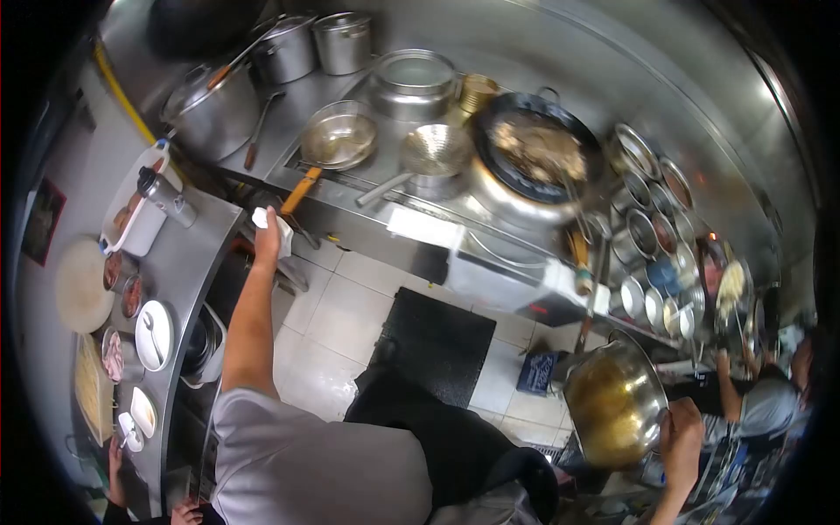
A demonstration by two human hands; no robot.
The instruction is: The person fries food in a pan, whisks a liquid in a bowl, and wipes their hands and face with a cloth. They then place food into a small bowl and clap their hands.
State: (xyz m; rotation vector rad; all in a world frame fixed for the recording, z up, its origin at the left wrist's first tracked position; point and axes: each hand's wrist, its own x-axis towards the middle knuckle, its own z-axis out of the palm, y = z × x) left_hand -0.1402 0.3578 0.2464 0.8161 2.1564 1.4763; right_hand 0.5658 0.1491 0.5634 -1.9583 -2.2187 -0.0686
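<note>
My left hand is closed on a white cloth, just beside the wooden handle of a wire strainer on the steel counter. At the lower right, my right hand grips the rim of a large steel bowl, whose inside looks brownish and shiny. Up on the stove sits a black wok with brown food in it. A perforated ladle rests over a round container left of the wok.
Lidded pots stand at the back left. A side counter holds a white tub, a bottle and bowls. Seasoning containers line the right. A black mat lies on the floor. Other people are at the right and lower left.
</note>
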